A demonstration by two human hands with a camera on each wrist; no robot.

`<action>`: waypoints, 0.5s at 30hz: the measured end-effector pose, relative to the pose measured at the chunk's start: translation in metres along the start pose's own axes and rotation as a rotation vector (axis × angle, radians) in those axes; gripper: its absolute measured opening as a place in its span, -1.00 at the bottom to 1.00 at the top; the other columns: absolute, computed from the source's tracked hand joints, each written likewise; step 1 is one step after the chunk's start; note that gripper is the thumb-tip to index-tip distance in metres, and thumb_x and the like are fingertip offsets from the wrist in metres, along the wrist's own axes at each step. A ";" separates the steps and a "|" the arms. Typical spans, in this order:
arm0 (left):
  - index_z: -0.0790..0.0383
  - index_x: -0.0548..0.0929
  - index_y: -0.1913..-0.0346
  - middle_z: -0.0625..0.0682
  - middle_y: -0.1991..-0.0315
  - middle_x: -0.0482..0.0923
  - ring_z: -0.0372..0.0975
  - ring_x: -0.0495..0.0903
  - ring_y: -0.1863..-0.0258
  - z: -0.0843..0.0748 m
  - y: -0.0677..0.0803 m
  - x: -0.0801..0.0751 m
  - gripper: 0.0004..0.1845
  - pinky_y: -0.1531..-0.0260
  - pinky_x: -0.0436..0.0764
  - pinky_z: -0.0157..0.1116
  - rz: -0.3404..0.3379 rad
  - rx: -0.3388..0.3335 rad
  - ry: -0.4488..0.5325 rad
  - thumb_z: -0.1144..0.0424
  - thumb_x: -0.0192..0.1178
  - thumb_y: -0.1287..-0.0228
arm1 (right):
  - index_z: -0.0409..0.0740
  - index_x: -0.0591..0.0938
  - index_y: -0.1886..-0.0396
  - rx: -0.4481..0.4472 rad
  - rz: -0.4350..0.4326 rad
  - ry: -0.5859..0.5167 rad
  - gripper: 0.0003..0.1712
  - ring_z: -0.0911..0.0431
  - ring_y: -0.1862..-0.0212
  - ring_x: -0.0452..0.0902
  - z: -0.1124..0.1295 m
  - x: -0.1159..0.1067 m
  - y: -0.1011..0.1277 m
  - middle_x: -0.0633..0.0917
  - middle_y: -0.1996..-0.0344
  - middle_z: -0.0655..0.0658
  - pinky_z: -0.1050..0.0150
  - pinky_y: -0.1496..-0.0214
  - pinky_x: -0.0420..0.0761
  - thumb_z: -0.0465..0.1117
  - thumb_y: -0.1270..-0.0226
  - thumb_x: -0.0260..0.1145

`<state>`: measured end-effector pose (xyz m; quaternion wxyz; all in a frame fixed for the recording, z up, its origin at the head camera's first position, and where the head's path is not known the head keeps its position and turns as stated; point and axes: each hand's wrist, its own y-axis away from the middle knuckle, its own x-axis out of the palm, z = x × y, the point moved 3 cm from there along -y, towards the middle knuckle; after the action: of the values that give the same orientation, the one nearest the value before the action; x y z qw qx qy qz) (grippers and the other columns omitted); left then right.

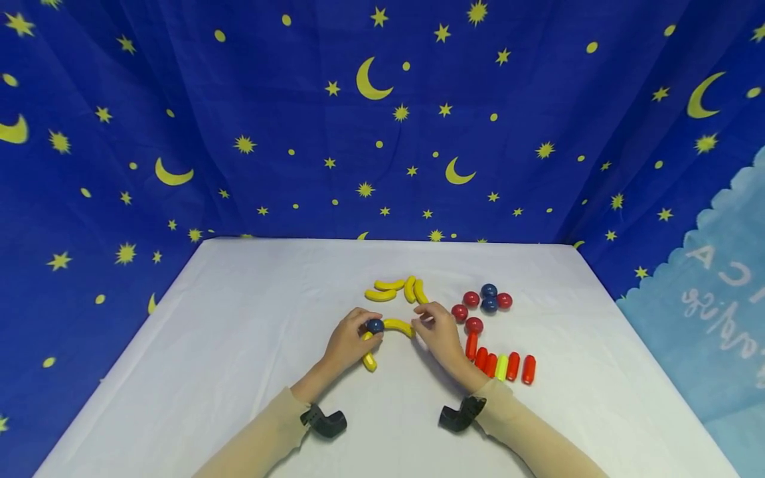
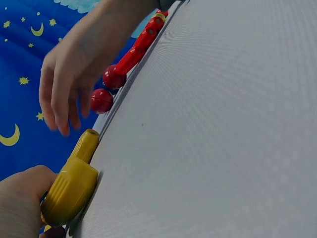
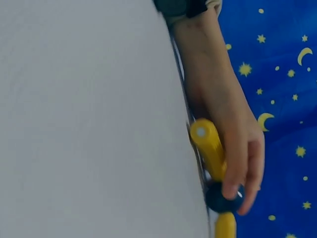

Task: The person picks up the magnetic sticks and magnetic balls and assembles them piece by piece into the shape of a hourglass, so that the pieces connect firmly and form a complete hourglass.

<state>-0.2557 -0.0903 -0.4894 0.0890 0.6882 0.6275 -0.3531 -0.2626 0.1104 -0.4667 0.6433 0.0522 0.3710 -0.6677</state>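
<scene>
Pinching blue ball (image 1: 374,326) in left hand (image 1: 346,340) | likely steadying adjoining yellow sticks (image 1: 398,326) | right hand (image 1: 441,333) loosely bent, empty, near stick end

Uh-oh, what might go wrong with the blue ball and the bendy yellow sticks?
Maybe two things. The left hand pinches the blue ball, with a yellow stick reaching out toward the right hand; a bump to that stick's far end might knock it crooked. Also, a red ball sits close beside the right hand. It's round, so a nudge could make it roll.
</scene>
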 end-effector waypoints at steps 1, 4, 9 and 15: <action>0.19 0.66 0.01 0.03 0.15 0.56 -0.26 0.56 0.23 0.000 0.000 0.000 -0.63 0.22 0.57 -0.39 0.002 -0.001 0.002 0.26 0.36 -0.07 | -0.28 0.66 0.24 0.001 -0.043 0.032 -0.79 -0.01 0.27 0.57 0.000 -0.007 0.000 0.67 0.32 -0.20 0.21 0.19 0.58 -0.41 -0.06 0.36; 0.18 0.66 0.01 0.02 0.15 0.55 -0.26 0.55 0.22 0.001 0.000 0.002 -0.63 0.20 0.56 -0.39 0.007 -0.017 0.016 0.25 0.36 -0.07 | -0.31 0.65 0.24 0.009 -0.173 0.152 -0.77 -0.10 0.22 0.49 -0.004 -0.030 -0.001 0.62 0.30 -0.26 0.10 0.14 0.48 -0.42 -0.03 0.36; 0.16 0.65 0.00 0.00 0.13 0.54 -0.28 0.54 0.19 0.002 0.000 0.004 -0.63 0.17 0.56 -0.38 0.018 -0.047 0.022 0.25 0.36 -0.08 | -0.35 0.61 0.14 0.157 -0.160 0.372 -0.62 -0.16 0.18 0.42 -0.023 -0.063 0.006 0.51 0.23 -0.29 -0.01 0.15 0.44 -0.34 0.02 0.39; 0.17 0.65 0.01 0.02 0.14 0.54 -0.26 0.53 0.22 0.002 -0.002 0.004 -0.65 0.20 0.54 -0.37 0.020 -0.043 0.037 0.25 0.36 -0.09 | -0.34 0.56 0.02 0.259 0.045 0.386 -0.53 -0.11 0.20 0.51 -0.046 -0.071 0.016 0.56 0.18 -0.32 -0.01 0.12 0.55 -0.23 -0.07 0.40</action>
<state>-0.2583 -0.0882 -0.4927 0.0959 0.6989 0.6295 -0.3256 -0.2554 0.1956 -0.4678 0.5631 0.2695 0.3970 -0.6728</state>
